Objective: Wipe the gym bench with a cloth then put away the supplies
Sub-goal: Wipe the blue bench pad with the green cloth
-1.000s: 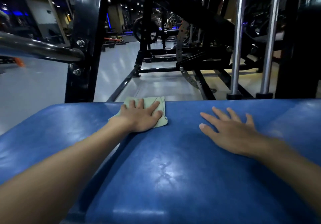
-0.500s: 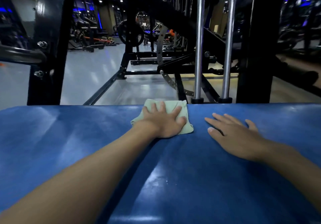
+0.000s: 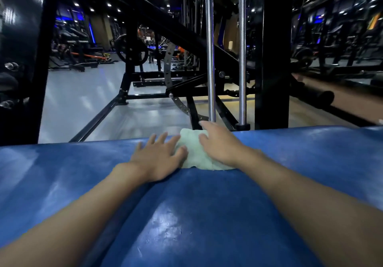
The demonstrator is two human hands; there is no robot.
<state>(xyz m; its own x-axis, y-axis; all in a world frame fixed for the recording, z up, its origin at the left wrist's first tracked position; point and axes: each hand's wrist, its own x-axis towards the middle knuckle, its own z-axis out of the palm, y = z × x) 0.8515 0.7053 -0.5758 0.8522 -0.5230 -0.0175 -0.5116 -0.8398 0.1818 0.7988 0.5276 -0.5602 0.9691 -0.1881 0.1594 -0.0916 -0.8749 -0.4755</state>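
Your cloth point(image 3: 193, 154) lies bunched at the far edge of the blue tabletop point(image 3: 207, 221), roughly midway along it. Your right grip point(image 3: 219, 145) rests on top of it, fingers straight and reaching toward the far edge. Your left grip point(image 3: 158, 160) lies spread on the bare pad, thumb side touching the cloth. Neither clasps anything. I judge you are mid-wipe. How much is already clean I cannot tell, and putting away is all still to do.

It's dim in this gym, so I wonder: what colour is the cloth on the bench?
The cloth is pale green; the head view, the only one, shows it.
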